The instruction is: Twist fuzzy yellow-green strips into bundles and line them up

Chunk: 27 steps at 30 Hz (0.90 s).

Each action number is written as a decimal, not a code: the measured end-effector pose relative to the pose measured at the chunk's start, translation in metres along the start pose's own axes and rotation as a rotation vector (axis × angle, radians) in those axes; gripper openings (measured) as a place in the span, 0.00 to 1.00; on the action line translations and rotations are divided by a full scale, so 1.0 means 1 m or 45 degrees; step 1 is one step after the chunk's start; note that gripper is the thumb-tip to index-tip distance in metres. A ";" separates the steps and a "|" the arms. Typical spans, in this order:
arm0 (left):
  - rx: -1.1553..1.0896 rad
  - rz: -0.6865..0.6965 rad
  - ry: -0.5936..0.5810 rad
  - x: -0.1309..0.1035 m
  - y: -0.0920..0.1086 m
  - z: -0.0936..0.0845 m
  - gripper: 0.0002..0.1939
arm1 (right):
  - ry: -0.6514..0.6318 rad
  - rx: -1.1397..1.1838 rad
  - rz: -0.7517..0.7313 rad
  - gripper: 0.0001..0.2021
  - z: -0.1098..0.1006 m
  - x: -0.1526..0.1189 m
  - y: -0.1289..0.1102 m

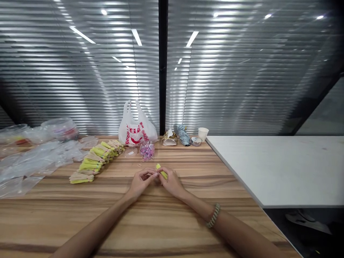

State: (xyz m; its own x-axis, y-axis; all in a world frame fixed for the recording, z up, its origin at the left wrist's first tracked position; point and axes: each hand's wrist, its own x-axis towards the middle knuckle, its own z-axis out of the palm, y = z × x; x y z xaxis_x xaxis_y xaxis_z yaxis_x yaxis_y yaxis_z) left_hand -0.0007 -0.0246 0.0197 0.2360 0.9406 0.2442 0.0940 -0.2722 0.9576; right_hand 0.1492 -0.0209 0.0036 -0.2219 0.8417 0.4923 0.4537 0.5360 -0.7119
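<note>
In the middle of the wooden table, my right hand (171, 182) is closed around a small yellow bundle (158, 166), whose ends stick out above and beside the fingers. My left hand (142, 182) meets it at the fingertips, thumb and forefinger pinched together; whatever they grip is too small to make out. Just beyond the hands stands a clear tub of pink and purple small bands (147, 152), with a single loose band (139, 165) on the wood near it. To the left lies a long row of yellow and beige bundles (94, 160), stacked against each other.
Clear plastic bags (40, 161) cover the table's left side. Along the back are a white carrier bag (137, 129), a clear lid (130, 152), a tissue pack (170, 138), a folded umbrella (183, 135), a round tin (196, 141) and a paper cup (203, 133). A white table (282, 168) adjoins on the right.
</note>
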 end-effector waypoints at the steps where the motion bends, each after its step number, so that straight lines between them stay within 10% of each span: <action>1: -0.003 -0.010 -0.002 0.000 0.001 0.000 0.09 | 0.000 -0.004 0.003 0.07 0.000 0.000 0.000; 27: 0.347 -0.125 -0.343 0.004 0.006 -0.010 0.17 | 0.131 0.062 -0.021 0.07 -0.004 -0.001 -0.006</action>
State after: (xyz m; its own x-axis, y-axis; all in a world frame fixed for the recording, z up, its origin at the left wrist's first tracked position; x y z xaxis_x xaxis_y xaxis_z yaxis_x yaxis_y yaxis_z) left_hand -0.0089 -0.0201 0.0285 0.4548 0.8879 0.0699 0.3737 -0.2615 0.8899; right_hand 0.1498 -0.0248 0.0091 -0.1381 0.8227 0.5515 0.4077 0.5547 -0.7253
